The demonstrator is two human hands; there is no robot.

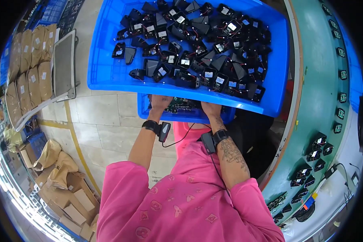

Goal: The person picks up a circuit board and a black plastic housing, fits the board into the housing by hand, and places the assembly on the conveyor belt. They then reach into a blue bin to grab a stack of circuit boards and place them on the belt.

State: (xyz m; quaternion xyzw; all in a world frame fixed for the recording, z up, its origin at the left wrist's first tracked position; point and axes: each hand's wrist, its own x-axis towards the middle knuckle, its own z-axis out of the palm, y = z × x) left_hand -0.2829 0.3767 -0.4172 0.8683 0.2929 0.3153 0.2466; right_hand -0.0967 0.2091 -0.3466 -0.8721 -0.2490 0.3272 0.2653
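Observation:
A large blue bin [97,78] holds many small black plastic housings [185,60] with red wires and white labels. Below its near edge, a smaller blue bin [142,107] shows green circuit boards [181,105] inside. My left hand [161,102] reaches into the lower bin at its left side. Toward that bin's right side is my right hand [211,109], close to the boards. The upper bin's near wall covers the fingers of both hands, so what they hold, if anything, is hidden. Each wrist wears a black strap with a small cabled device.
On the right, a long green workbench [318,80] carries a row of small boards [343,75] and several black housings [303,171]. A grey cart [64,60] with brown paper packages [35,82] stands at left. Flattened cardboard [74,201] lies beyond a yellow floor line [80,153].

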